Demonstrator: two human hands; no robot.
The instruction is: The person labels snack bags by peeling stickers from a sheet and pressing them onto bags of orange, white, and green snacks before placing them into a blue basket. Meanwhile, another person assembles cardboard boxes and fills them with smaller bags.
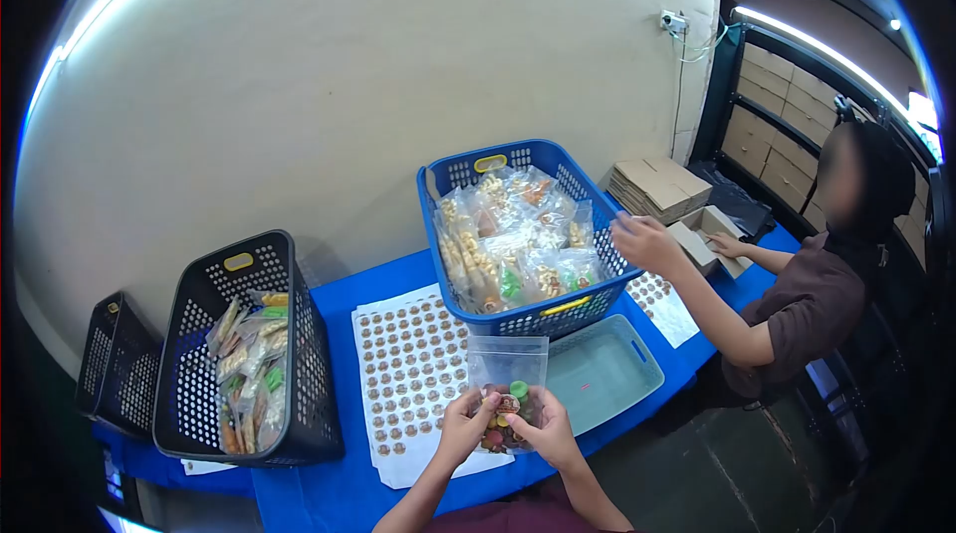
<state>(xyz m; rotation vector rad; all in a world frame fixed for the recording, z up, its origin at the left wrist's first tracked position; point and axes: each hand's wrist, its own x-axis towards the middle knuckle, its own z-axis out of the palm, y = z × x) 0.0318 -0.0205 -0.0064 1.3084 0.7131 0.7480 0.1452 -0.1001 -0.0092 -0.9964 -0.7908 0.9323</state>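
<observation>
My left hand [464,427] and my right hand [551,432] hold a clear zip bag [509,359] between them, fingers closed around its lower sides. Colourful pieces in red, green, yellow and brown fill its lower part. A small round brown label [509,404] shows on the bag's front between my thumbs. Just left of the bag, a white sheet of round brown stickers [403,359] lies on the blue tablecloth [324,284]. Behind my hands stands a blue basket [428,197] heaped with clear packets of snacks.
A shallow grey-green tray [637,359] lies right of my hands. Two black baskets, one large [314,374] and one smaller [119,364], stand left. A co-worker [787,304] at right reaches toward the blue basket and an open carton [697,252]. Flat cardboard [657,185] is stacked behind.
</observation>
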